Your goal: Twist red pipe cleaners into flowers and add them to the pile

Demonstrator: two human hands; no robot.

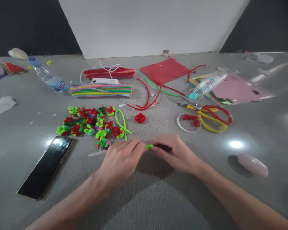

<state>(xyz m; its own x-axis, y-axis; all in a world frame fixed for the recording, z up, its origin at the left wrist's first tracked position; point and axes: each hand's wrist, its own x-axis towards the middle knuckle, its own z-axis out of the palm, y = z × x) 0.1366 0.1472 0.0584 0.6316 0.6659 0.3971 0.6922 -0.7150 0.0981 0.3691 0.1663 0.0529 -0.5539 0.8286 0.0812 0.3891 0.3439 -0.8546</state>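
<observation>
My left hand [124, 156] and my right hand [174, 153] are close together at the near middle of the table, fingers closed. Both hold a short bright green pipe cleaner [149, 146], which shows between their fingertips. A dark patch lies within my right hand's curl; I cannot tell what it is. A thin whitish stick [96, 154] sticks out to the left of my left hand. Beyond the hands are a red pipe-cleaner flower [140, 118] and a looped light green pipe cleaner [121, 120]. A cluster of red, green and blue pipe-cleaner flowers [86, 123] lies to the left.
A phone [45, 167] is at the left. Bundles of pipe cleaners [101, 90], a water bottle [49, 78] and red sheet [166, 71] lie farther back. To the right are scissors [213, 119], a tape ring [189, 130], another bottle [207, 84] and a pink oval object [252, 164].
</observation>
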